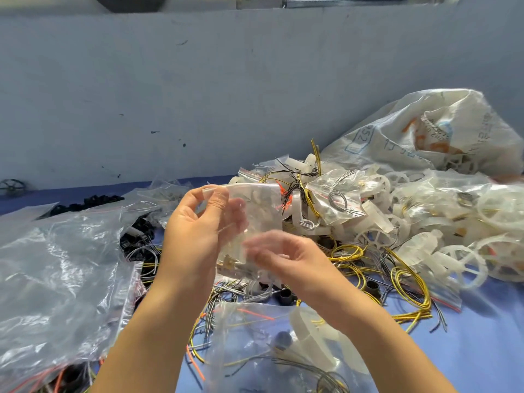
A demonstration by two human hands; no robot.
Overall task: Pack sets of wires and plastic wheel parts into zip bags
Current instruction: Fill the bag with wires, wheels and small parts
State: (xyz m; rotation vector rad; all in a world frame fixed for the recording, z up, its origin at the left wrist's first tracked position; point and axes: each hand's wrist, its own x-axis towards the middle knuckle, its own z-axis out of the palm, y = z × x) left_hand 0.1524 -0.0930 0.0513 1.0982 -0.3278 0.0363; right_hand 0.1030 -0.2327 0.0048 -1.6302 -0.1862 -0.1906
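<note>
**Zip bag held above blue table, left hand gripping**

Far left of the zip bag lies a large crumpled clear plastic sheet (pixel 56 273). The left hand (pixel 192 236) pinches the zip bag (pixel 261 199) at its upper edge, thumb against fingers. The bag is upright above the table (pixel 482 350), with white plastic pieces visible inside. The right hand (pixel 286 262) is at the bag's lower edge and blurred, so its grip cannot be told. Right of the bag lie yellow wires (pixel 408 279), white spoked wheels (pixel 465 265) and, behind them, a woven sack (pixel 442 131).

Bare blue table (pixel 487 344) right; wires (pixel 408 282), wheels (pixel 462 265), bags (pixel 56 268) crowd elsewhere.
</note>
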